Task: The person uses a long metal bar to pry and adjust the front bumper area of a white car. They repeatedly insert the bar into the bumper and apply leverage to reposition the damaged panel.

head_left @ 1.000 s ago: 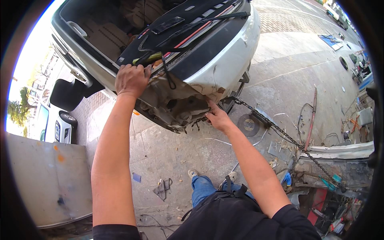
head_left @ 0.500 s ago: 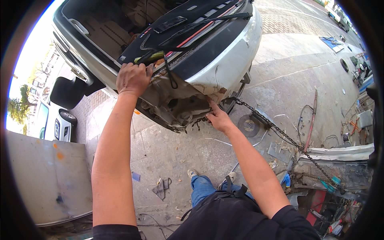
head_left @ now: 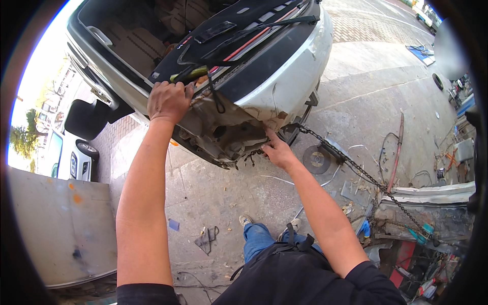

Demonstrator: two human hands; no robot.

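Note:
A white vehicle (head_left: pixel 293 76) with a damaged front corner stands in front of me, its windscreen opening without glass. My left hand (head_left: pixel 169 100) is closed over the upper edge of that corner, fingertips hidden behind it. Below, the bare, crumpled sheet metal (head_left: pixel 218 122) is bent and torn, with dark holes in it. My right hand (head_left: pixel 277 149) pinches the right edge of this metal, its index finger stretched up along the surface. Beside the left hand, a yellow-green handled tool (head_left: pixel 190 74) lies on the dashboard. A black strap loop (head_left: pixel 217 101) hangs over the corner.
A taut chain (head_left: pixel 351 161) runs from the vehicle's front to a rusty frame at the lower right. Beneath it lies a round disc (head_left: pixel 316 159). A red bar (head_left: pixel 396 152) rests on the concrete. At the left stand a pale panel (head_left: pixel 61 229) and a parked white car (head_left: pixel 76 157).
Both hands keep the same places on the metal, with only a slight shift. A blurred pale round patch has appeared at the upper right rim of the picture.

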